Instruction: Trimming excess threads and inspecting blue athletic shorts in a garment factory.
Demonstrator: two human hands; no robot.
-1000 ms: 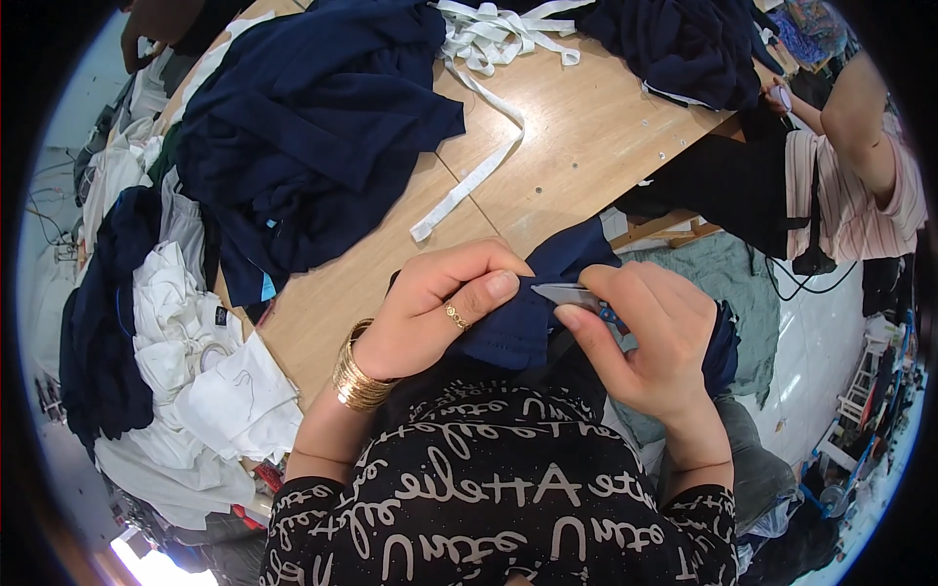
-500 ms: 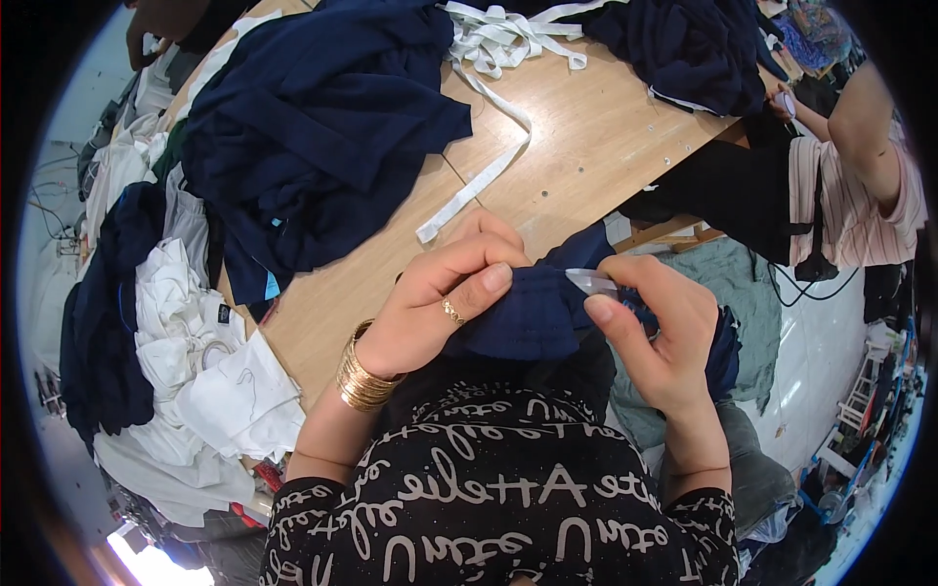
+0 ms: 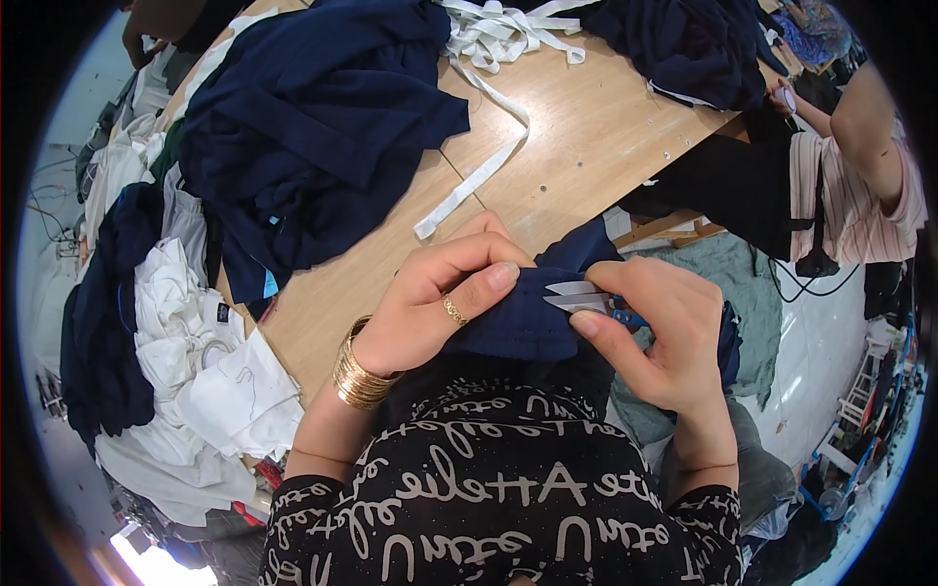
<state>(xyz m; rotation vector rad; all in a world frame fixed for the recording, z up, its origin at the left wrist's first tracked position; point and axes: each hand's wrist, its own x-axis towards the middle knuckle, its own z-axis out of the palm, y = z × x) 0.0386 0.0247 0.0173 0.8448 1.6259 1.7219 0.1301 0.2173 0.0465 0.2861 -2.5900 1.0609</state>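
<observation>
My left hand pinches the edge of a navy blue garment between thumb and fingers. Rows of stitching run across the gathered band of this cloth. In my right hand is a small pair of thread snips with short metal blades and a blue part near the palm. Its blades stand slightly apart, pointing left over the navy cloth, close to my left fingertips. The rest of the garment hangs below and behind my hands, partly hidden by them.
A wooden table lies ahead, bearing navy garments and a heap of white elastic tape with one strand trailing nearer. White cloth is piled at the left. Another person in a striped garment is at the right.
The snips have shifted left over the band and their blades now show spread apart. My right hand has turned slightly; my left hand keeps its hold on the cloth.
</observation>
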